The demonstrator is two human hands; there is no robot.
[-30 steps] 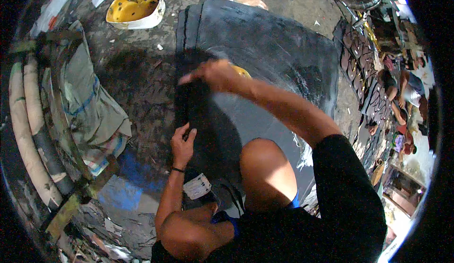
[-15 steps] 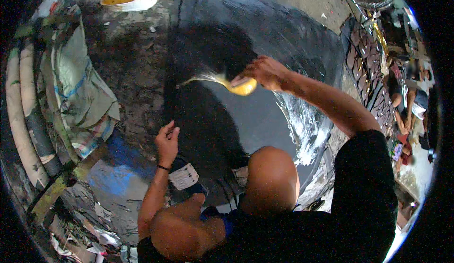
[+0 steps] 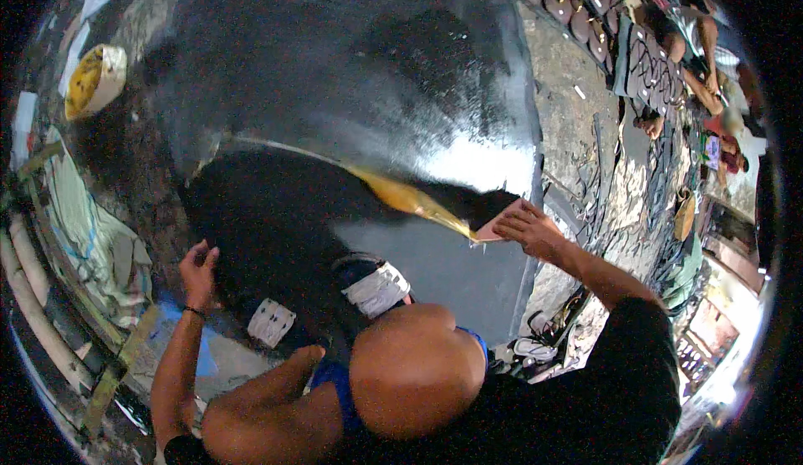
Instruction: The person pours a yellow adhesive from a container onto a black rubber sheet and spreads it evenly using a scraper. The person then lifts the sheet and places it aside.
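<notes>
Right hand (image 3: 531,229) is gripping a small flat pinkish scraper (image 3: 499,222) at the near right edge of the big black sheet (image 3: 351,80), with a yellow streak of glue (image 3: 401,196) stretched across it. Left hand (image 3: 199,271) is loose, fingers spread on the sheet's left edge. Yellow tub (image 3: 96,80) sits far left.

The big black sheet (image 3: 351,89) on the ground looks like rubber. It is wet and shiny where light hits it, dull in the shade. A long yellow streak of glue (image 3: 401,196) on it looks thick and glossy. The yellow-stained bowl (image 3: 94,82) looks like smooth plastic. The ground (image 3: 577,80) is rough and grey, like concrete. The folded cloth (image 3: 92,239) looks soft and wrinkled.
</notes>
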